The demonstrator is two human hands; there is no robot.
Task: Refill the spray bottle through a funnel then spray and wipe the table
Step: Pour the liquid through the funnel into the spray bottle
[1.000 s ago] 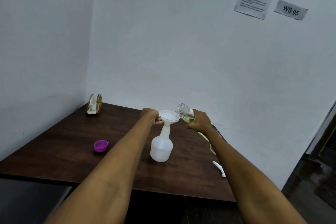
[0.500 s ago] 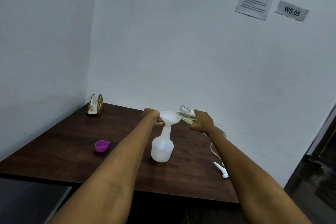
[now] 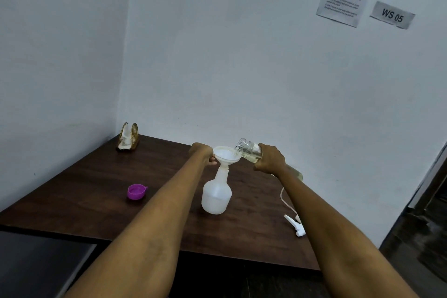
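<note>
Left hand [image 3: 202, 153] pinches funnel [image 3: 227, 155] rim steadying it in spray bottle [image 3: 216, 195] mid-surface, right hand [image 3: 269, 161] clamped on tilted refill bottle [image 3: 249, 150] pouring in; trigger head [image 3: 296, 225] parked near right edge.

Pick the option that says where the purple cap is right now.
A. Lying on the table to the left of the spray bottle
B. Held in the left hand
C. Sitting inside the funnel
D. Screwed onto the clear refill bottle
A: the purple cap lies loose on the table, left of the spray bottle, while the left hand steadies the funnel and the right hand tips the clear refill bottle.
</note>
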